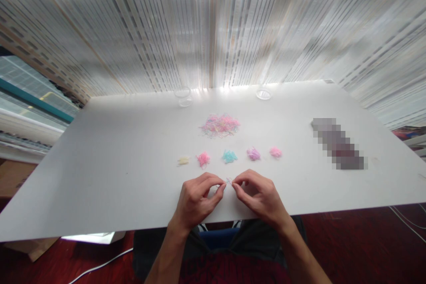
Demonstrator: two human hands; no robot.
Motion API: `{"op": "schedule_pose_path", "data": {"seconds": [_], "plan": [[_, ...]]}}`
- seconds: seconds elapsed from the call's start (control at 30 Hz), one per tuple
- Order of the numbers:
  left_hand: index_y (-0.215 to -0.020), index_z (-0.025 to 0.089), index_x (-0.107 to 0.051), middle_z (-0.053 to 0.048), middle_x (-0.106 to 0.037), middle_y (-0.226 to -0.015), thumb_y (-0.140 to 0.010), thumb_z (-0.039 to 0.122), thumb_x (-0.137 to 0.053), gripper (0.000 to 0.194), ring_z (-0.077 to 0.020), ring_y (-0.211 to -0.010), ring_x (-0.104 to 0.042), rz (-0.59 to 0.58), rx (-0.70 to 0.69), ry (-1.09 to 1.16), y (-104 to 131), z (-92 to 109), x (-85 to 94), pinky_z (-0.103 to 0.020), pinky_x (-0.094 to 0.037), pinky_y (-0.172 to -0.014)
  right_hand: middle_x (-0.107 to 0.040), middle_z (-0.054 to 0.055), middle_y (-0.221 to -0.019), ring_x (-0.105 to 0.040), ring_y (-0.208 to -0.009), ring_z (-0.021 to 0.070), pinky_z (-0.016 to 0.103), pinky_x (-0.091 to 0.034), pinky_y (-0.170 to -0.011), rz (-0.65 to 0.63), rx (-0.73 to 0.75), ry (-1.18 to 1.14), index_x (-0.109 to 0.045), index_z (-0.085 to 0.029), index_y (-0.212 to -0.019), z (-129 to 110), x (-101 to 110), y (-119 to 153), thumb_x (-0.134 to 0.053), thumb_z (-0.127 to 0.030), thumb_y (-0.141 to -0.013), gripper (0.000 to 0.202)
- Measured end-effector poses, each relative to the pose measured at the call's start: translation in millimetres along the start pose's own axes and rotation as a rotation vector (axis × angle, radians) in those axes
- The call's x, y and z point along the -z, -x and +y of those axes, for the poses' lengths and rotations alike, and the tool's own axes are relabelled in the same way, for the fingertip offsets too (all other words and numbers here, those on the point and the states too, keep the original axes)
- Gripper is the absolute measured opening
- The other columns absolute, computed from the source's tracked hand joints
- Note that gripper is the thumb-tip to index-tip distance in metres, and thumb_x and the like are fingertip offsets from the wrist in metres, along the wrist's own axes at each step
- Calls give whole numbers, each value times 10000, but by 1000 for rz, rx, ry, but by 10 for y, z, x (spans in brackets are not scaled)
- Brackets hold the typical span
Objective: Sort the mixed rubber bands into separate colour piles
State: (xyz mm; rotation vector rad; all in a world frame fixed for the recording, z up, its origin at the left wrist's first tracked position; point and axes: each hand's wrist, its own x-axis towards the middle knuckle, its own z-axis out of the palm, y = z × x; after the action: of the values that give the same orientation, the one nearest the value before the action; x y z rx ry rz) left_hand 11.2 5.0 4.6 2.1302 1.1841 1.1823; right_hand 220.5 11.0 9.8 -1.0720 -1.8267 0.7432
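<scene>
My left hand [199, 196] and my right hand [258, 194] meet near the front edge of the table, each with thumb and forefinger pinched. Between the fingertips are thin, pale purple rubber bands [228, 181]; a whitish one shows by my left fingers. Just beyond my hands lies a row of small sorted heaps: cream bands [183, 160], hot pink bands [203, 159], turquoise bands [229, 156], purple bands [253, 154] and light pink bands [275, 152]. Behind this row sits a larger mixed pile of bands [220, 125], mostly pink with some blue and yellow.
A clear round container [185, 100] stands at the back of the white table [109, 164], with a clear lid or dish [264, 94] farther right. A pixelated object [339, 144] lies on the right side. A striped curtain [213, 26] hangs along the back edge.
</scene>
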Motion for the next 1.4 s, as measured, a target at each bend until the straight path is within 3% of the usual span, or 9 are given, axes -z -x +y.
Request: {"op": "schedule_pose_path", "data": {"seconds": [0.4, 0.6, 0.8, 1.07, 1.4], "plan": [[-1011, 202, -743, -24, -774, -907, -976, 200, -670, 81, -89, -569, -600, -8, 18, -22, 8, -4, -2, -206, -504, -563, -729, 5, -802, -644, -696, 141, 242, -523, -657, 12, -49, -9, -718, -219, -900, 11, 0, -3, -687, -183, -929, 56], [-1034, 198, -733, -30, -771, -918, -976, 217, -670, 88, -84, -534, -535, -14, 25, -22, 2, -1, 4, -211, -494, -554, -734, 5, -822, -633, -710, 151, 269, -535, -689, 174, -87, 42, -720, -227, -897, -6, 43, 2, -675, -231, -955, 74], [-1010, 201, -730, -32, -771, -916, -992, 216, -642, 91, -88, -538, -550, -14, 20, -16, -2, 10, 10, -208, -486, -560, -742, 26, -839, -650, -724, 176, 315, -529, -692, 403, -153, 234, -749, -218, -925, 126, 281, -94, -689, -326, -951, 126], [-1016, 207, -723, -12, -777, -893, -986, 203, -638, 90, -88, -548, -590, 5, 7, -54, -14, 23, 12, -204, -504, -572, -766, 62, -850, -641, -644, 186, 340, -534, -637, 380, -208, 362, -766, -206, -891, 306, 347, -203, -649, -510, -959, 333], [-1019, 203, -719, -7, -772, -874, -990, 201, -632, 92, -90, -529, -552, 16, 21, -82, -11, 21, 7, -212, -482, -565, -737, 46, -856, -631, -690, 180, 319, -501, -627, 431, -156, 362, -747, -208, -944, 241, 291, -88, -635, -356, -989, 192]]}}
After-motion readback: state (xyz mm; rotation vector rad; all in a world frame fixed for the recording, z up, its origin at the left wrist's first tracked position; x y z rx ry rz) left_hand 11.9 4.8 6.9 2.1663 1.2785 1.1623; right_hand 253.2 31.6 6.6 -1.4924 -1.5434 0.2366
